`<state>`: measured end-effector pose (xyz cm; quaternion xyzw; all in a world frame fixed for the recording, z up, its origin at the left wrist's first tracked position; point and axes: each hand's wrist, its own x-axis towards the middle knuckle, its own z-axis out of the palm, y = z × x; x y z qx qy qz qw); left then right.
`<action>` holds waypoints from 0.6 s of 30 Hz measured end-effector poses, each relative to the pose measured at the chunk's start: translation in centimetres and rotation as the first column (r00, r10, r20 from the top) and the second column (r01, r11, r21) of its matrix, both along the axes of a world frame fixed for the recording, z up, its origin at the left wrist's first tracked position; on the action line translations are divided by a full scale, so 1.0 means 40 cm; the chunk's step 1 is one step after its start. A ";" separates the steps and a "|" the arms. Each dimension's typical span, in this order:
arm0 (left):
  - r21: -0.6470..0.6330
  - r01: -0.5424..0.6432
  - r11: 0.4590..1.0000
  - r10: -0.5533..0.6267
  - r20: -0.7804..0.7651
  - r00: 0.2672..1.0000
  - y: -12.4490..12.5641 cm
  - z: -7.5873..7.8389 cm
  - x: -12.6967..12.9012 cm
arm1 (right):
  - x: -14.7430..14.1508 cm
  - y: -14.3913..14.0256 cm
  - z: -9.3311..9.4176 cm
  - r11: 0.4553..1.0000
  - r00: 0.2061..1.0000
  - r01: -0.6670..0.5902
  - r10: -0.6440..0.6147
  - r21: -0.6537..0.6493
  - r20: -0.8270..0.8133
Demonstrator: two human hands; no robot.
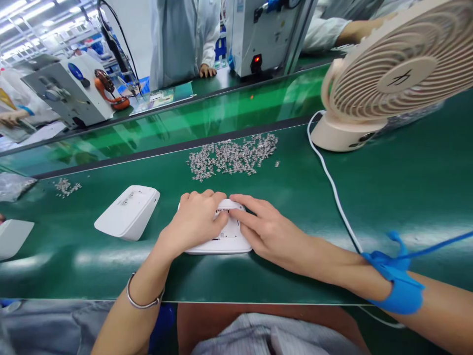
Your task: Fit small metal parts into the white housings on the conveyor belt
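**Both hands on the white case, thumb right by the slot**

So closest to you there's the bracelet (143, 304) on your left forearm and the blue strap (395, 290) around your right wrist. I'd keep that strap's cord trailing out to the side so it doesn't tug while you work.

Just past them, the white case (221, 246) lies on the green bench (291, 185) right in front of you. Your left hand (201, 219) covers its left side, fingers bent over it, thumb by the slot near the far edge. Your right hand (268, 224) comes in from the other side, fingertips at that same slot. Can't tell if either one is actually pinching something or just pressing. My take: let the left palm steady the case, use light fingertips and keep everything square to the slot, since forcing it at an angle could scratch the plastic.

Hard to make out: your fingers hide most of the slot and any small part in it. A second white case (127, 212) sits tilted to the left. Farther back, the pile of metal bits (232, 157) is too fine to read piece by piece. The fan (406, 74) gets cut off up top, and across the divider a co-worker's hand (207, 70) shows, but the head's out of frame.
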<state>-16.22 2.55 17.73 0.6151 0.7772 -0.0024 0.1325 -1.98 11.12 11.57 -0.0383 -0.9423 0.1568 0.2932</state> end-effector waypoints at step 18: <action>-0.003 -0.030 1.000 0.030 -0.048 0.998 0.007 0.001 0.006 | -0.044 0.027 -0.023 0.823 0.994 0.026 -0.082 -0.568 -0.073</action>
